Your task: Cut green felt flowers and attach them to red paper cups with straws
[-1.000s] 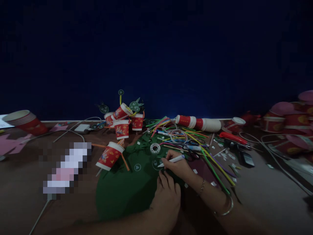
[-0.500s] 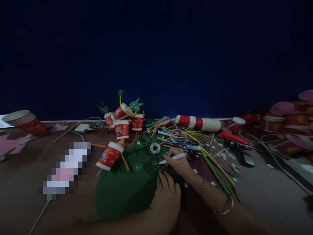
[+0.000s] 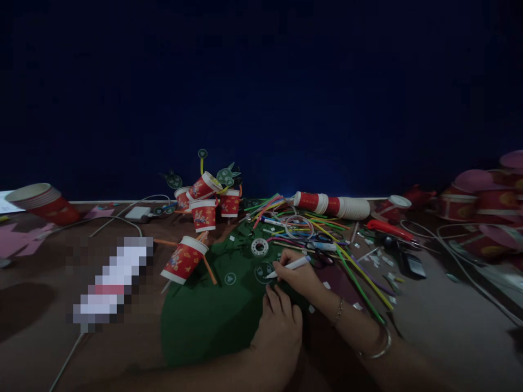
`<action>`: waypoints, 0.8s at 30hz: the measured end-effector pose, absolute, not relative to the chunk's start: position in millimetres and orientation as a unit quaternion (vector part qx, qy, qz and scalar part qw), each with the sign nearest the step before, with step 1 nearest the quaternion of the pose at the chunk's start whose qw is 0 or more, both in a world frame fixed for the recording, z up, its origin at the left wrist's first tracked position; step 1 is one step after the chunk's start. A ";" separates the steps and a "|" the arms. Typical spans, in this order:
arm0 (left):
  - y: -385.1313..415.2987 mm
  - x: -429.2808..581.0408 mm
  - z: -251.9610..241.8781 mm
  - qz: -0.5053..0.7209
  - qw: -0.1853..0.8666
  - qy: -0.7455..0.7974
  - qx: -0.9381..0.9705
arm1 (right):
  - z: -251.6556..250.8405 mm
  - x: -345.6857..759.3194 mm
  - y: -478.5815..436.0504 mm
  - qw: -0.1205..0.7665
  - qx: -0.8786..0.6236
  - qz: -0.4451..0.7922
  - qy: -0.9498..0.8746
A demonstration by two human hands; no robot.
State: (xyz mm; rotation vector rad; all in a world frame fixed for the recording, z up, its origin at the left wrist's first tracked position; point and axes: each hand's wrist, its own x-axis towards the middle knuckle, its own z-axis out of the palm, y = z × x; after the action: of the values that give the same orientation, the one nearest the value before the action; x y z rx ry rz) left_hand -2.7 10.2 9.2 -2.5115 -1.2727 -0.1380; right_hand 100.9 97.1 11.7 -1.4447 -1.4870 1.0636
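A dark green sheet (image 3: 204, 316) lies in front of me on the brown table. My right hand (image 3: 298, 277) is closed on a white marker (image 3: 288, 267) whose tip touches a circle drawn on the sheet (image 3: 261, 270). Fingers together, my left hand (image 3: 280, 326) rests flat on the sheet's right edge, just below the right hand. A second small drawn circle (image 3: 229, 279) sits to the left, and a roll of white tape (image 3: 259, 247) lies above the marker tip.
Red paper cups (image 3: 183, 260) with straws stand and lie behind the sheet. Coloured straws (image 3: 347, 261), scissors, a red cutter (image 3: 388, 228), a sleeve of stacked cups (image 3: 335, 206) and cables clutter the right. Stacked cups (image 3: 41, 201) and pink paper sit far left.
The marker tip has shifted slightly over the drawn circle. My left hand has stayed in place.
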 end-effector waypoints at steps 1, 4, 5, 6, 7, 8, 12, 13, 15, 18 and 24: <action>10.2 -3.1 9.7 -0.047 0.160 -0.443 -0.881 | 12.6 100.8 96.8 0.394 -0.569 0.420 -0.587; 10.6 -3.7 10.6 -0.046 0.161 -0.440 -0.882 | 15.0 100.4 96.0 0.391 -0.568 0.424 -0.588; 10.7 -3.7 10.6 -0.047 0.161 -0.441 -0.882 | 15.4 100.2 95.9 0.390 -0.568 0.425 -0.587; 10.8 -3.6 10.4 -0.050 0.161 -0.441 -0.882 | 15.5 100.1 95.9 0.390 -0.569 0.426 -0.585; 10.8 -3.5 9.9 -0.053 0.161 -0.443 -0.881 | 15.5 100.0 95.9 0.391 -0.569 0.426 -0.584; 10.9 -3.3 9.4 -0.056 0.161 -0.443 -0.880 | 15.3 99.9 96.0 0.391 -0.570 0.426 -0.584; 11.0 -2.4 7.2 -0.060 0.167 -0.448 -0.876 | 14.9 99.7 96.2 0.387 -0.575 0.426 -0.582; 11.0 -2.2 7.1 -0.057 0.168 -0.448 -0.876 | 14.7 99.7 96.3 0.388 -0.575 0.426 -0.582; 11.0 -2.1 7.6 -0.049 0.168 -0.450 -0.876 | 13.8 99.9 96.7 0.391 -0.572 0.425 -0.582; 11.0 -2.3 8.9 -0.045 0.167 -0.450 -0.876 | 11.5 100.5 97.7 0.393 -0.573 0.420 -0.584; 10.9 -2.9 9.2 -0.051 0.161 -0.443 -0.880 | 8.9 101.4 98.6 0.393 -0.576 0.417 -0.583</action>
State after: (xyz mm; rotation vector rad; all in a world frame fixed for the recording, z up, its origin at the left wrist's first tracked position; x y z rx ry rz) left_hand -2.9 10.9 9.2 -2.5128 -1.2654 -0.1458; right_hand 101.4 98.6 8.9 -1.4628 -1.4793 1.0583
